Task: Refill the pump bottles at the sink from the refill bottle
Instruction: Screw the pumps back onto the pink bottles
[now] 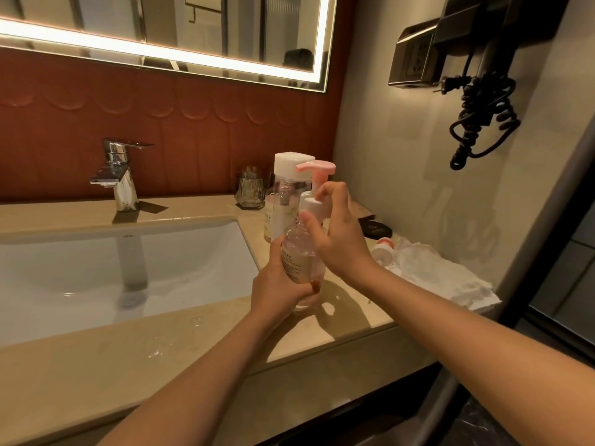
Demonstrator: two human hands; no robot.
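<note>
Clear pump bottle (297, 257) gripped by left hand (277, 292); right hand (339, 239) pinches white collar (314, 207); best twisted squarely, bottle upright.

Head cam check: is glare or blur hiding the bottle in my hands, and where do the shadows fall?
Head view: the mirror light strip is blown out to white glare; the pump bottle, gripped by the left hand and right hand, is sharp enough, label text unreadable; a hard shadow falls on the counter beneath the hands; the wide-angle lens bends the counter edge.
</note>
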